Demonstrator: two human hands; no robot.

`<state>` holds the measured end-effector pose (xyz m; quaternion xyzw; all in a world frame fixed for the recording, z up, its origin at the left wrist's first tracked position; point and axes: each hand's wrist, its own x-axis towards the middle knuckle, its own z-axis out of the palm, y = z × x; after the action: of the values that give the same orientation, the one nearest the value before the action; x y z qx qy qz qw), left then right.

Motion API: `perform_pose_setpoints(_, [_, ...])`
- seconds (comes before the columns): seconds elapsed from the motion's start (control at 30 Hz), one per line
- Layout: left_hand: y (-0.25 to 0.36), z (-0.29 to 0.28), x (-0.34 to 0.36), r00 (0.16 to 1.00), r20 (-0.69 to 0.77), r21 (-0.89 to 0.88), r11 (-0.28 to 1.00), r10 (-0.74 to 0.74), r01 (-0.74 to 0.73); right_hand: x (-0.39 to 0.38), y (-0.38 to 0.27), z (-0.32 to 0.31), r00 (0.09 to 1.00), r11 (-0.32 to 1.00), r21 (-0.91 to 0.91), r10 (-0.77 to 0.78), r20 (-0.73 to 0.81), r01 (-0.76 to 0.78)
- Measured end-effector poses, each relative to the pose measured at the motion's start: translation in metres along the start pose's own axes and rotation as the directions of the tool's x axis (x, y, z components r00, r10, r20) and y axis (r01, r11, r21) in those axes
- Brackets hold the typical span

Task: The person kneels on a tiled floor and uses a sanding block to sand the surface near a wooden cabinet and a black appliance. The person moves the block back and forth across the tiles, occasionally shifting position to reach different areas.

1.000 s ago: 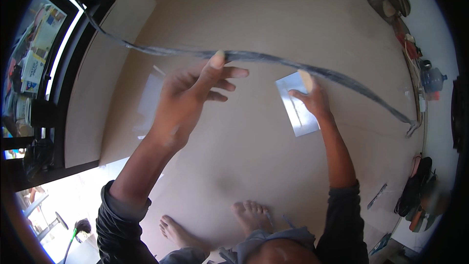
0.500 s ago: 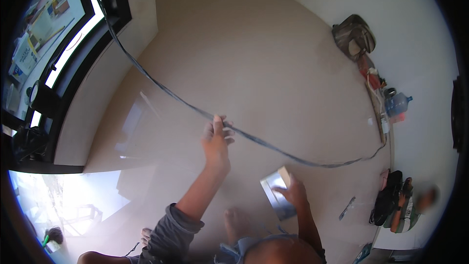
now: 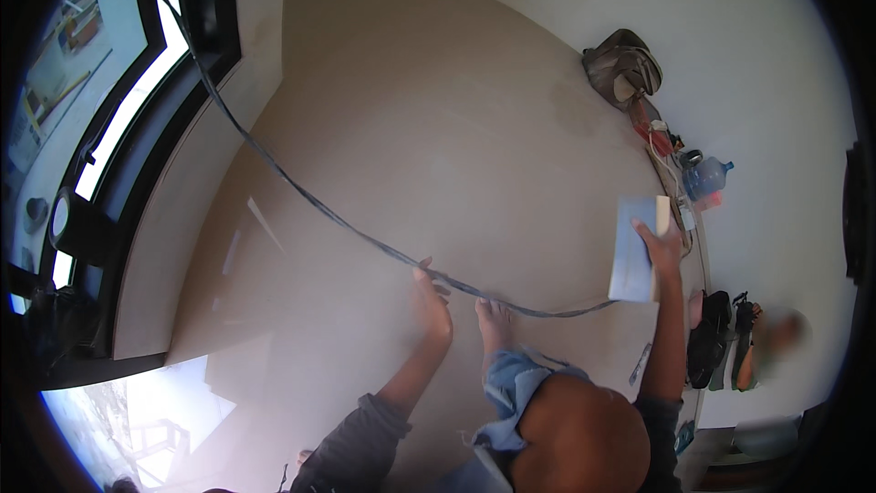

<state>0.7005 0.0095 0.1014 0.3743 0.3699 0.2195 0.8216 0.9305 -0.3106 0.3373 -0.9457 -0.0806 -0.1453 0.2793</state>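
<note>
A dark twisted cable [image 3: 301, 190] runs from the window at upper left, sagging across the floor toward the right. My left hand [image 3: 434, 309] is at the cable's middle, fingers stretched out and touching it, slightly blurred. Over on the right, my right hand [image 3: 664, 245] grips a wide plastering blade [image 3: 630, 260], a flat shiny metal sheet with a pale strip handle along one edge. The blade stands almost upright in view and covers the cable's far right stretch. Between my arms are my bent knee [image 3: 579, 434] in torn blue jeans and my bare foot [image 3: 494, 321].
Along the right wall are a backpack [image 3: 623, 68], a clear blue water jug [image 3: 704, 179], wires and a black bag [image 3: 708, 342]. A black-framed window [image 3: 137, 128] borders the left. Smooth beige floor [image 3: 411, 110] stretches ahead, with a small tool [image 3: 641, 363] lying at right.
My right hand has swung the plastering blade up and to the right. My left hand has shifted down and right, its fingers loosening from around the cable. My knee and foot have moved right.
</note>
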Motion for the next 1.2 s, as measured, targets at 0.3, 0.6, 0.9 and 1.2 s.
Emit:
perform_pose_setpoints(0.3, [-0.003, -0.177, 0.02, 0.809, 0.525, 0.833, 0.037, 0.265, -0.552, 0.071, 0.16, 0.253, 0.949, 0.881, -0.414, 0.297, 0.104, -0.23])
perform_pose_setpoints(0.6, [-0.001, -0.178, 0.004, 0.877, 0.463, 0.852, -0.337, 0.125, -0.402, 0.196, 0.069, 0.353, 0.931, 0.974, -0.225, 0.055, 0.361, 0.029])
perform_pose_setpoints(0.9, [-0.001, -0.17, 0.013, 0.853, 0.498, 0.83, -0.373, 0.156, -0.416, 0.231, 0.045, 0.386, 0.872, 0.942, -0.12, -0.236, 0.429, 0.314])
perform_pose_setpoints(1.2, [0.002, -0.168, 0.011, 0.875, 0.464, 0.83, -0.412, 0.138, -0.375, 0.199, 0.008, 0.4, 0.723, 0.76, -0.152, -0.507, 0.468, 0.631])
